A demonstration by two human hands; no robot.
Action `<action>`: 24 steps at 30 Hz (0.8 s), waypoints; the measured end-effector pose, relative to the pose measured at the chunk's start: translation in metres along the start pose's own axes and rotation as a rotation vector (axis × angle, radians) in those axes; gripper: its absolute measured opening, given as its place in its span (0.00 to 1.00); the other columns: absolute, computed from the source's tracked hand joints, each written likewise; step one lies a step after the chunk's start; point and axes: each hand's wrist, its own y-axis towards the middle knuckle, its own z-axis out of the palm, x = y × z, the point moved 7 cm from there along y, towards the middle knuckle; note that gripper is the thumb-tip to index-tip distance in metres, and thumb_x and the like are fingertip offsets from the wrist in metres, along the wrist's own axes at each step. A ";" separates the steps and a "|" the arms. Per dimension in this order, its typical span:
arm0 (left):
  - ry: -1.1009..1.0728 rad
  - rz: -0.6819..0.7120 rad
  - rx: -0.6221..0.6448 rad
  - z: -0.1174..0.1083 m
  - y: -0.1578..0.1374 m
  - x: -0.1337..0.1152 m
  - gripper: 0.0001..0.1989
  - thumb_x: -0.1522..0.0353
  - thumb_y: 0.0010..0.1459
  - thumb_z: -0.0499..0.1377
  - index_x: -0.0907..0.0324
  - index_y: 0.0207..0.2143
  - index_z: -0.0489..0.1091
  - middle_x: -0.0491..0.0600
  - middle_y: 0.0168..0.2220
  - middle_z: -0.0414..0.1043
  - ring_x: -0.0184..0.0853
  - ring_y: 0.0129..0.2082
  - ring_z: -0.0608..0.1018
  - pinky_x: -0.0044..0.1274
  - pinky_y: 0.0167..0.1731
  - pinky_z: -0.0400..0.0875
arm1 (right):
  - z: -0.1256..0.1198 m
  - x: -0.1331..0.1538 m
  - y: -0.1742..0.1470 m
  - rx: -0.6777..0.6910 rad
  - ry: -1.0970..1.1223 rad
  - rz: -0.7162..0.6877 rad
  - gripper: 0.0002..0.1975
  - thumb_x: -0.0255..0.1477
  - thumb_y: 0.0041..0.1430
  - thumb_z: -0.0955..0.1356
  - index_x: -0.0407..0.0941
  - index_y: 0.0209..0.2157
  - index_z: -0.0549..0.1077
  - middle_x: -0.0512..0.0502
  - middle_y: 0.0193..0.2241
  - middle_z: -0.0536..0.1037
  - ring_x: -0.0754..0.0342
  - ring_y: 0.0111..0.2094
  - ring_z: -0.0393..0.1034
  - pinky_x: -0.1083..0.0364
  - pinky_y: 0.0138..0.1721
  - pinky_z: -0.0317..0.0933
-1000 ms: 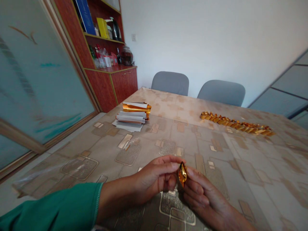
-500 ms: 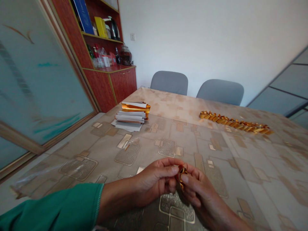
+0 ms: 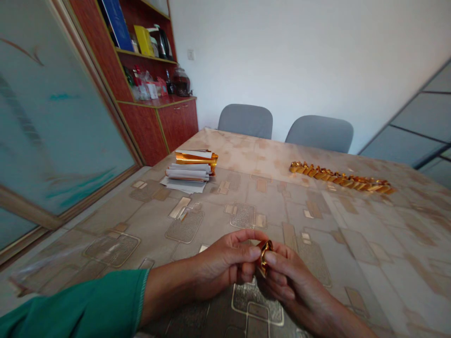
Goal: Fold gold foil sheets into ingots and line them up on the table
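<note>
Between my two hands, low in the middle of the view, is a small folded piece of shiny gold foil paper (image 3: 263,261). My left hand (image 3: 230,258) pinches its left side between thumb and fingers. On the other side, my right hand (image 3: 287,270) grips it with the thumb pressed on its face. A row of similar folded gold foil pieces (image 3: 341,179), set closely one against another, lies at the right of the table. Stacked gold foil sheets with white backs (image 3: 188,171) rest at the left, some of them curled.
A patterned cloth covers the table (image 3: 211,216). Two grey chairs (image 3: 245,121) stand at its far side against the white wall. To the left are a red-brown cabinet (image 3: 178,121) with bottles and a kettle, and a frosted glass door (image 3: 59,117).
The foil piece has turned slightly between my fingers, and its upper edge shows more, as a rounded loop. Both hands keep their hold. The view has shifted slightly.
</note>
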 end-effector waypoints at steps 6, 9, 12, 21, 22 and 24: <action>-0.100 -0.038 0.014 0.002 -0.001 0.004 0.22 0.68 0.46 0.75 0.59 0.44 0.75 0.46 0.36 0.75 0.21 0.25 0.73 0.13 0.25 0.61 | 0.002 0.001 -0.001 0.015 0.010 -0.009 0.24 0.40 0.59 0.74 0.44 0.18 0.63 0.62 0.11 0.56 0.66 0.12 0.41 0.61 0.17 0.38; -0.158 -0.027 0.015 0.004 -0.001 0.002 0.21 0.70 0.46 0.75 0.58 0.43 0.76 0.47 0.37 0.76 0.23 0.28 0.76 0.13 0.27 0.64 | 0.005 0.005 -0.003 0.019 0.046 -0.019 0.20 0.41 0.58 0.74 0.43 0.23 0.68 0.61 0.13 0.59 0.66 0.14 0.43 0.61 0.18 0.40; -0.160 -0.017 0.010 0.005 -0.001 0.001 0.21 0.70 0.45 0.76 0.58 0.42 0.77 0.47 0.37 0.77 0.24 0.29 0.77 0.14 0.28 0.65 | 0.003 0.006 -0.004 -0.012 0.046 -0.028 0.16 0.40 0.57 0.74 0.43 0.30 0.71 0.61 0.15 0.60 0.66 0.14 0.43 0.62 0.17 0.40; -0.047 0.022 0.037 0.010 -0.004 0.002 0.20 0.66 0.46 0.75 0.59 0.42 0.74 0.49 0.39 0.76 0.32 0.35 0.79 0.20 0.34 0.67 | -0.003 0.001 -0.004 -0.183 -0.144 -0.104 0.20 0.45 0.55 0.74 0.44 0.33 0.69 0.64 0.11 0.58 0.66 0.12 0.41 0.62 0.16 0.40; -0.051 0.022 0.041 0.011 -0.005 0.002 0.21 0.66 0.47 0.75 0.59 0.42 0.74 0.50 0.39 0.75 0.32 0.36 0.79 0.21 0.34 0.67 | -0.004 0.000 -0.004 -0.200 -0.162 -0.106 0.21 0.46 0.54 0.74 0.44 0.33 0.69 0.64 0.11 0.58 0.66 0.12 0.41 0.62 0.15 0.40; -0.057 0.021 0.052 0.013 -0.004 0.003 0.21 0.66 0.46 0.75 0.59 0.41 0.73 0.50 0.40 0.75 0.32 0.36 0.78 0.20 0.34 0.67 | -0.005 -0.001 -0.004 -0.231 -0.191 -0.101 0.21 0.47 0.54 0.74 0.44 0.33 0.69 0.64 0.11 0.58 0.66 0.12 0.41 0.62 0.15 0.39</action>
